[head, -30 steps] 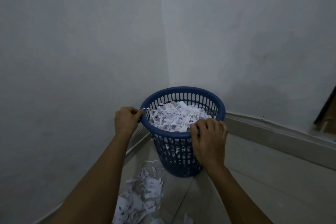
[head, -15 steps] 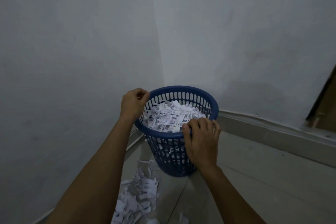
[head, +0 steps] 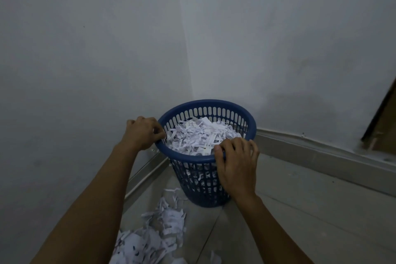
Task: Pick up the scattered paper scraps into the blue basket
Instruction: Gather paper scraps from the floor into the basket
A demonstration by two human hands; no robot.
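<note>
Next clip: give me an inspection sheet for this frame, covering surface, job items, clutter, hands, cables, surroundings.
Surface: grey tiled floor.
Job's things: blue basket upright in the corner, heaped with paper; loose scraps on the floor in front of it.
Clutter: nothing seen.
Hands: left hand grips the basket's left rim; right hand grips its near rim.
Cables: nothing seen.
Surroundings: white walls, pale skirting, dark frame at right edge.

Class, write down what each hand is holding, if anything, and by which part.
Both hold the blue basket by its rim: left hand at the left side, right hand at the near right.
</note>
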